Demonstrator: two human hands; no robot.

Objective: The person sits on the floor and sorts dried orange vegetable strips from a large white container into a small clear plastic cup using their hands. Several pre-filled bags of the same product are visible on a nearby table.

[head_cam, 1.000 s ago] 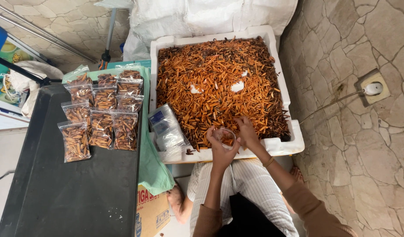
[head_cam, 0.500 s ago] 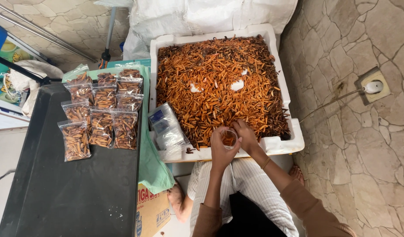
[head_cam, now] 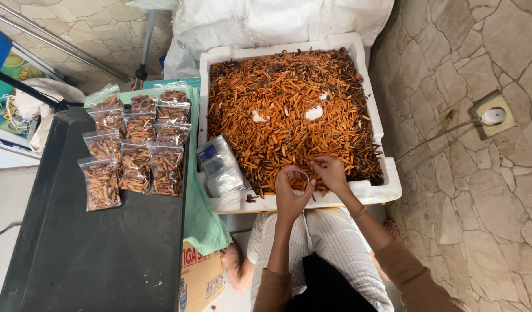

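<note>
Left hand pinches small clear bag open at tray's 6 o'clock rim, right hand closed on orange sticks (few); feed endwise, keep mouth wide.

The person wears brown long sleeves, striped white trousers, and a thin bracelet by the right hand.

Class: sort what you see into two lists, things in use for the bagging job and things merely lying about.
In use: left hand, right hand, small clear bag, orange sticks, white foam box, filled bags.

Lying about: wall socket, cardboard box, white sack.
</note>
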